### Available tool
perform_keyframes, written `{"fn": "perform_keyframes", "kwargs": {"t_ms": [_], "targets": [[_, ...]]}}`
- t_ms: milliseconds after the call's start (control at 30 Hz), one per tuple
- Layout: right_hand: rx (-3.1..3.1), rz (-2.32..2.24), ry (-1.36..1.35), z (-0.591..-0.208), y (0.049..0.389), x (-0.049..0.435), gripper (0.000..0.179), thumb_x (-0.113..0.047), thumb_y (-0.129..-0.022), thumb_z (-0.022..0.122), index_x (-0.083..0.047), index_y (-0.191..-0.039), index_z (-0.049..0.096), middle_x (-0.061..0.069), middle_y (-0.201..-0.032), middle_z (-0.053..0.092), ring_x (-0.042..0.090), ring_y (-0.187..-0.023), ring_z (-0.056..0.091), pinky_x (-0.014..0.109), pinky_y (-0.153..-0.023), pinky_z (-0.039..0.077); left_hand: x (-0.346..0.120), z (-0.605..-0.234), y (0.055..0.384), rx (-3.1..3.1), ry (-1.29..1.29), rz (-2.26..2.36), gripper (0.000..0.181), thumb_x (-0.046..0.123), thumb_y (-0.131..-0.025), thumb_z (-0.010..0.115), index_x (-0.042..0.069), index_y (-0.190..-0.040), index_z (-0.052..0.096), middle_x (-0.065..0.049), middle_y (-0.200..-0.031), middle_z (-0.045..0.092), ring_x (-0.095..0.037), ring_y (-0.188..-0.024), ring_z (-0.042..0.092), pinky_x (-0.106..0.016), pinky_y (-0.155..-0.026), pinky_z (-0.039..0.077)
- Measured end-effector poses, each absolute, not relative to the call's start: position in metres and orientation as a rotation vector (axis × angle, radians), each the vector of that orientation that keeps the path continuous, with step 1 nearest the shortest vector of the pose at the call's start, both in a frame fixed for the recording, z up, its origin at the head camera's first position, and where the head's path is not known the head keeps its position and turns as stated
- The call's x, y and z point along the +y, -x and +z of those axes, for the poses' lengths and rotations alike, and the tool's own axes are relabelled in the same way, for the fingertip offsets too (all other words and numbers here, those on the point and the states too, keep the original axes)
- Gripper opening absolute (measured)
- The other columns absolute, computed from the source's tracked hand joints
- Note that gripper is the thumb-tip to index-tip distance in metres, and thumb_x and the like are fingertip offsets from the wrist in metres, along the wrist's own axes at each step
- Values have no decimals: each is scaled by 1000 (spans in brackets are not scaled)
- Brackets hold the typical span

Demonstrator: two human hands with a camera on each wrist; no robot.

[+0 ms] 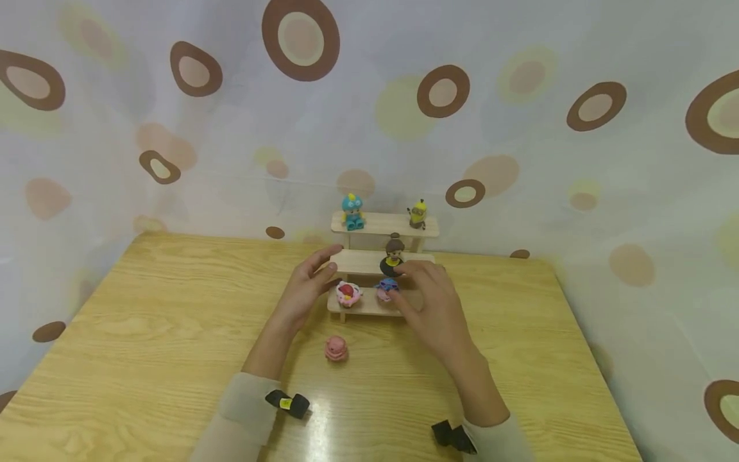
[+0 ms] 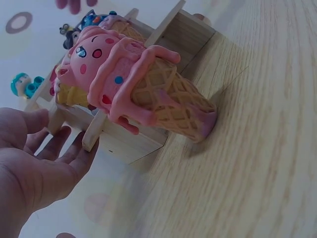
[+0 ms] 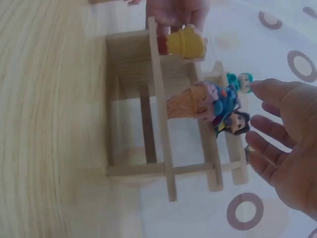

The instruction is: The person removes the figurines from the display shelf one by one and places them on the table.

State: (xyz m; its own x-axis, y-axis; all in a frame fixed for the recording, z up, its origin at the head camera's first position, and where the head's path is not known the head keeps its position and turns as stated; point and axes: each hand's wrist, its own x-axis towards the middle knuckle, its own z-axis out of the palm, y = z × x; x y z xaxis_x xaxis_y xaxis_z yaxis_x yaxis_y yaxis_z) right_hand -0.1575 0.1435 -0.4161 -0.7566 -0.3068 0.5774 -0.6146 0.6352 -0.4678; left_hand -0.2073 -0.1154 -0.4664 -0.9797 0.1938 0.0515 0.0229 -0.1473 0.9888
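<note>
A small three-step wooden shelf (image 1: pixel 369 308) stands on the table. My left hand (image 1: pixel 300 292) is at its left end, fingers loosely bent beside the boards; contact is unclear. In the head view, my right hand (image 1: pixel 433 308) is in front of the right side. Its fingers are extended and spread in the right wrist view, near a brown-haired doll (image 1: pixel 394 256) on the middle step and a blue-topped ice cream cone toy (image 3: pixel 198 101) on the lowest. Left of that cone sits another cone toy with a red-and-white top (image 1: pixel 349 294). A pink ice cream cone toy (image 2: pixel 148 79) stands upright on the table before the shelf.
On the top step are a teal figure (image 1: pixel 353 215) at the left and a yellow minion figure (image 1: pixel 418 215) at the right. Behind the wooden table (image 1: pixel 173 333) hangs a white cloth (image 1: pixel 358 128) with brown ring patterns.
</note>
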Motion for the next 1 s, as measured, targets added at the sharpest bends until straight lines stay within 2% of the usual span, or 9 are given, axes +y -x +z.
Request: {"fn": "perform_keyframes", "kwargs": {"t_ms": [133, 300, 467, 667, 1000], "targets": [[-2478, 974, -686, -423, 162, 150, 45, -15, -93, 85, -5, -133, 67, 11, -130, 70, 29, -119, 67, 49, -101, 56, -115, -467, 207, 1977, -248, 2278, 43, 19, -112, 54, 17, -155, 53, 0, -165, 41, -27, -154, 33, -47, -117, 46], [-2527, 1031, -710, -429, 164, 149, 47, -21, -96, 81, -6, -137, 66, 9, -129, 72, 26, -116, 70, 47, -99, 58, -114, -466, 208, 1972, -245, 2281, 43, 19, -112, 54, 17, -155, 53, 0, -165, 41, -27, -154, 35, -46, -117, 46], [-2537, 1054, -697, -433, 167, 144, 42, -26, -98, 79, -8, -135, 69, 6, -130, 71, 23, -115, 69, 46, -98, 58, -115, -465, 209, 1973, -251, 2282, 43, 19, -112, 55, 17, -155, 53, -1, -165, 40, -28, -153, 36, -46, -117, 46], [-2526, 1082, -690, -436, 168, 143, 37, -22, -97, 80, -7, -129, 70, 6, -127, 71, 22, -113, 69, 46, -94, 61, -114, -465, 210, 1973, -252, 2277, 43, 19, -112, 55, 17, -155, 52, -3, -166, 38, -28, -153, 35, -47, -117, 46], [-2512, 1102, -701, -439, 168, 138, 39, -15, -92, 84, -6, -127, 71, 6, -117, 73, 21, -103, 70, 43, -88, 61, -115, -467, 208, 1985, -254, 2278, 44, 18, -112, 55, 16, -156, 50, -6, -168, 35, -29, -156, 29, -52, -117, 44]]}}
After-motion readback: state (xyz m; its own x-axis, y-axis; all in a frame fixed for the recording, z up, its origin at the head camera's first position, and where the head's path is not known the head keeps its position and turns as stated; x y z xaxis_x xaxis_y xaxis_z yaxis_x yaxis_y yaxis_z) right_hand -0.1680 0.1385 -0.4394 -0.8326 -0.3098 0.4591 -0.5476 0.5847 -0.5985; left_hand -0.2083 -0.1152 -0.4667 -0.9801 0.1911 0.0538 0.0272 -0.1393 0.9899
